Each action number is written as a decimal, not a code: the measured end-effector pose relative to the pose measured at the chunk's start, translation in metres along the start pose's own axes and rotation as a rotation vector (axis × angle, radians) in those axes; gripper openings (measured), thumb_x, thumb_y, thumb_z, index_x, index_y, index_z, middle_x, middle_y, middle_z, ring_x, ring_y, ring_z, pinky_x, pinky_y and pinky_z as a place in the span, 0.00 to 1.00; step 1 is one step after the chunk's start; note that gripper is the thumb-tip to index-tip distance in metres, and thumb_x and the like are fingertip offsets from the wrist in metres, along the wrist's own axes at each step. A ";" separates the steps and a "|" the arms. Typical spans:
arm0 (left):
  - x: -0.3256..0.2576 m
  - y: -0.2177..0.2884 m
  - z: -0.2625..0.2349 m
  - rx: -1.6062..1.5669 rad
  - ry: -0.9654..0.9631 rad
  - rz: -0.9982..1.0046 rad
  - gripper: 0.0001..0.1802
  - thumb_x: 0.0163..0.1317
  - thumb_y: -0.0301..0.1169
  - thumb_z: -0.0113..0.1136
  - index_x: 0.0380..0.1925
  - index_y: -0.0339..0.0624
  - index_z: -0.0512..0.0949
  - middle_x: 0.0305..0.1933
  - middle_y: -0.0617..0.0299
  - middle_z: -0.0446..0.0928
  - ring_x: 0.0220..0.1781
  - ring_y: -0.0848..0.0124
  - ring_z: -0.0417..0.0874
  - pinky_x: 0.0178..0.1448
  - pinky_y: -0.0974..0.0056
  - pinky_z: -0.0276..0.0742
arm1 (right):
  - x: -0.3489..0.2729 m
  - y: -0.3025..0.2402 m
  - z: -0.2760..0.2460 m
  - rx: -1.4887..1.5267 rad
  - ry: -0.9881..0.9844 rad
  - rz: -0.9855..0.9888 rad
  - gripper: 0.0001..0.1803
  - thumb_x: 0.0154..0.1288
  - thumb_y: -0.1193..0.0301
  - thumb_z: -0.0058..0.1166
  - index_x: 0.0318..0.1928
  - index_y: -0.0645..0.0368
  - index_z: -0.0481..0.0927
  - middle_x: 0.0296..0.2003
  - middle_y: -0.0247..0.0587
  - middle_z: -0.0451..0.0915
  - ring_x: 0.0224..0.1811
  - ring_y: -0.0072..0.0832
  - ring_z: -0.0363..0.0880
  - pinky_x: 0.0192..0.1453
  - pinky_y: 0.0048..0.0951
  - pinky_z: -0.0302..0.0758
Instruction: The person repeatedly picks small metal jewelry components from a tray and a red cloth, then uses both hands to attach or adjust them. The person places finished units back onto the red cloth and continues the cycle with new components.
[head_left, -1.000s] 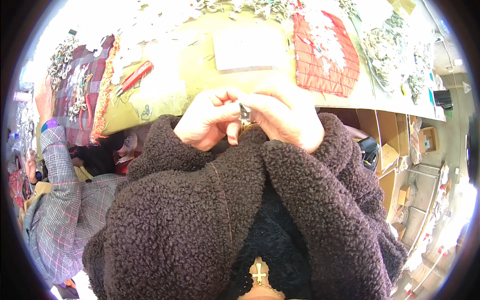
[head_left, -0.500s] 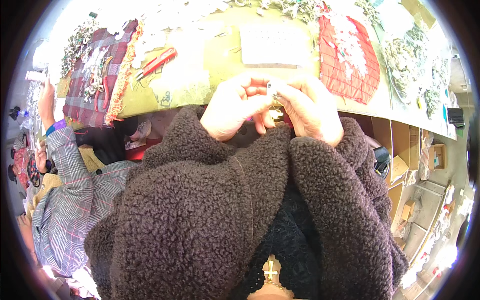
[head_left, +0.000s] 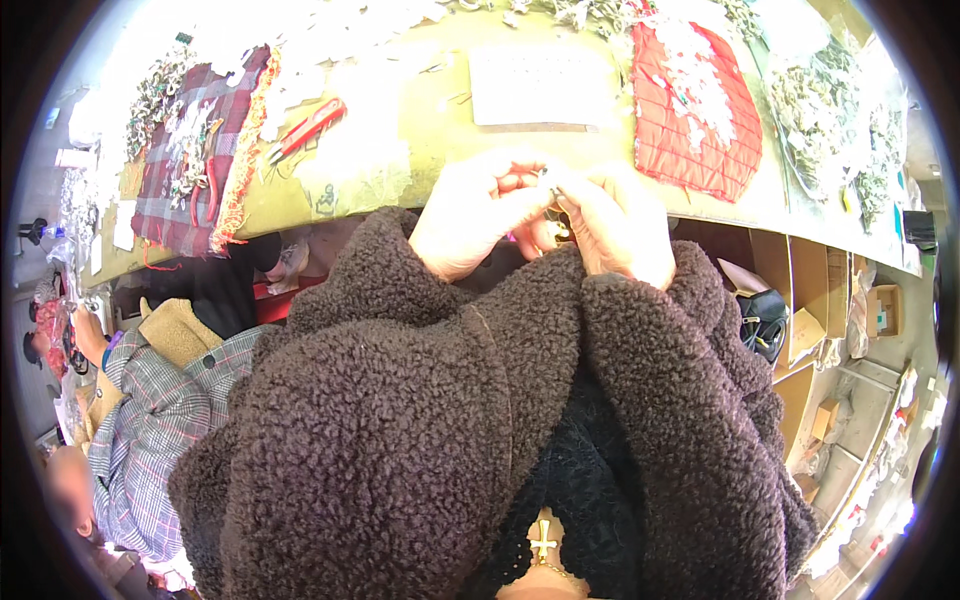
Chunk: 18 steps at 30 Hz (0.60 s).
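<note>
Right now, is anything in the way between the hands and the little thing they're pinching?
Nothing visible is: the left hand and right hand meet right at the small piece, and they hide most of it. The red tool lies off to the left on the table, away from both.

Blown-out glare across the table (head_left: 385, 105), washed-out fingers (head_left: 522, 207), edges bowed toward a black fisheye rim

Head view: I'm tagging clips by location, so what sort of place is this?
Probably a small hand-assembly workshop: a red-handled tool lies on the worktable, many small pale pieces are spread on a red quilted cloth, and cardboard boxes stand at right.
</note>
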<state>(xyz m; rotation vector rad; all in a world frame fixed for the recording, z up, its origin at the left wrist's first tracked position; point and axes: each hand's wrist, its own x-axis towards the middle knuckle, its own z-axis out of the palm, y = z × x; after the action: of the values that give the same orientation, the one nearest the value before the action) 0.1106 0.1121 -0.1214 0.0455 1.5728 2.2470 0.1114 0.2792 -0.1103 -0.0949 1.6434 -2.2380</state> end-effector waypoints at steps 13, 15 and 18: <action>0.014 -0.003 0.003 -0.161 -0.048 -0.068 0.15 0.64 0.24 0.54 0.50 0.29 0.72 0.37 0.56 0.79 0.28 0.74 0.80 0.31 0.71 0.77 | -0.005 0.009 -0.017 -0.837 0.098 -0.641 0.13 0.55 0.76 0.57 0.43 0.63 0.79 0.35 0.44 0.81 0.36 0.33 0.81 0.41 0.30 0.77; 0.018 -0.006 0.002 -0.292 -0.082 -0.128 0.15 0.65 0.26 0.54 0.49 0.30 0.72 0.37 0.57 0.79 0.29 0.75 0.80 0.32 0.73 0.77 | -0.008 0.001 -0.026 -0.891 0.072 -0.510 0.11 0.59 0.75 0.55 0.43 0.62 0.79 0.36 0.45 0.81 0.37 0.34 0.81 0.41 0.31 0.78; 0.019 -0.013 0.005 -0.399 -0.068 -0.250 0.14 0.66 0.28 0.53 0.48 0.32 0.73 0.37 0.61 0.78 0.30 0.77 0.79 0.33 0.76 0.75 | -0.002 0.004 -0.026 -1.102 0.113 -0.923 0.11 0.60 0.73 0.54 0.42 0.64 0.80 0.37 0.44 0.81 0.37 0.32 0.81 0.41 0.30 0.78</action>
<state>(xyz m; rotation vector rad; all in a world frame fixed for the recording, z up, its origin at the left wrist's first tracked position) 0.0986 0.1265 -0.1355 -0.1737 1.0088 2.2840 0.1074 0.3028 -0.1219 -1.2062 3.1226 -1.4262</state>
